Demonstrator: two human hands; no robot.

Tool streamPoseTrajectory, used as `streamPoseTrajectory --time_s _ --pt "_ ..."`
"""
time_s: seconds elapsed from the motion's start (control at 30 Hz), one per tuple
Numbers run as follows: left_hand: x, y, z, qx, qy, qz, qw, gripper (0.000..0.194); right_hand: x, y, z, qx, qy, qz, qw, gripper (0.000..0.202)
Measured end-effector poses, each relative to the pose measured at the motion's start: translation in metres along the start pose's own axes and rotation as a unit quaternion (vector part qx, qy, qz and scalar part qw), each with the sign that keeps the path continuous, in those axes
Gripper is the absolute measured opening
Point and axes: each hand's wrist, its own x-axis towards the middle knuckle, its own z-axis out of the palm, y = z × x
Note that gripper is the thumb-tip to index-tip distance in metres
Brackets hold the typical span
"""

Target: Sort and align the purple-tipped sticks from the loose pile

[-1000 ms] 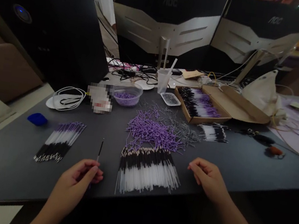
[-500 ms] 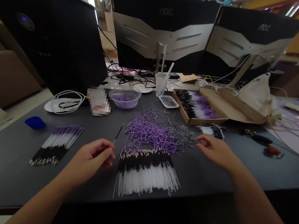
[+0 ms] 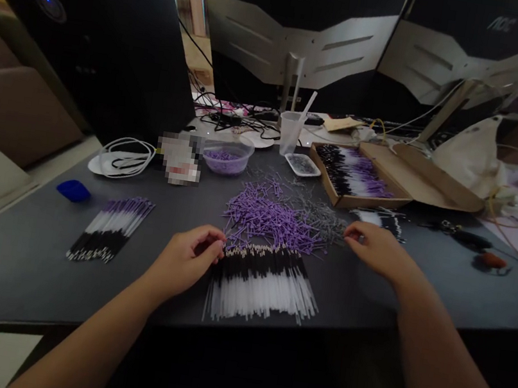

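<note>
1. The dark grey worktop carries sorted heaps within arm's reach.
2. A fanned row of black-and-clear thin plastic tubes lies nearest, tips aligned for picking.
3. The loose pile of small purple plastic caps sits just behind it.
4. The left hand is curled at the pile's near edge, seemingly pinching something too small to identify.
5. The right hand pinches at scattered grey pins.
</note>
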Motion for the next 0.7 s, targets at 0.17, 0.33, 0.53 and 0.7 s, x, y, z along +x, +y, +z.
streamPoseTrajectory --time_s 0.17,0.33,0.53,0.7 --pt "0.001 0.004 -0.003 0.079 0.030 0.049 0.995 0.021 -0.006 -0.005 0.002 -0.005 0.032 -0.009 0.999 0.011" --pt "0.000 0.004 -0.004 0.119 -0.009 0.068 0.991 0.023 -0.011 -0.005 0.004 -0.002 0.047 0.025 0.999 0.004" --pt "-0.001 -0.002 -0.008 0.179 -0.039 0.012 0.983 0.024 -0.015 -0.008 0.010 0.070 0.042 0.080 0.993 0.013" --pt "-0.004 0.008 -0.014 0.264 -0.127 -0.062 0.954 0.020 -0.016 -0.015 0.007 0.091 0.039 0.128 0.987 0.017"
